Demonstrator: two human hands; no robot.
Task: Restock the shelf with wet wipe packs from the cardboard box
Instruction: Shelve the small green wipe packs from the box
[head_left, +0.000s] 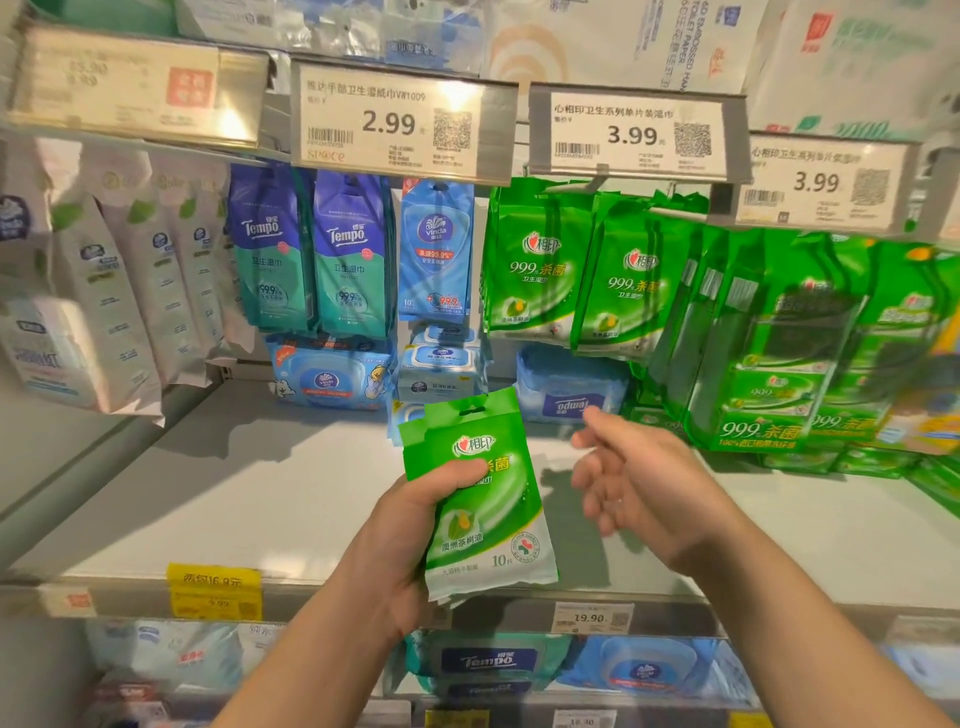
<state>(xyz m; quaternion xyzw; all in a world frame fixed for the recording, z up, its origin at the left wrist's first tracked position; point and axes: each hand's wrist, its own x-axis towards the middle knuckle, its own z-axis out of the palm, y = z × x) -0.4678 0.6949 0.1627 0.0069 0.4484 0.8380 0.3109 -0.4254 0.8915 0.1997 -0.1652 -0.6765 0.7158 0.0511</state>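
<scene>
The left hand (415, 525) held a small stack of green wet wipe packs (480, 499) at 6 o'clock, thumb pinching the top face, the right hand (631, 480) spread at 3 o'clock; misaligned hang holes could miss the hook (592, 183) at 12 o'clock, dropping packs onto the shelf (260, 493).

Packs (480, 499) in left hand (415, 525), right hand (631, 478) beside, shelf (249, 499) behind.

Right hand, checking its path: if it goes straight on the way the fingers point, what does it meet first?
Probably the blue Tempo pack lying on the shelf; depth is unclear.
</scene>
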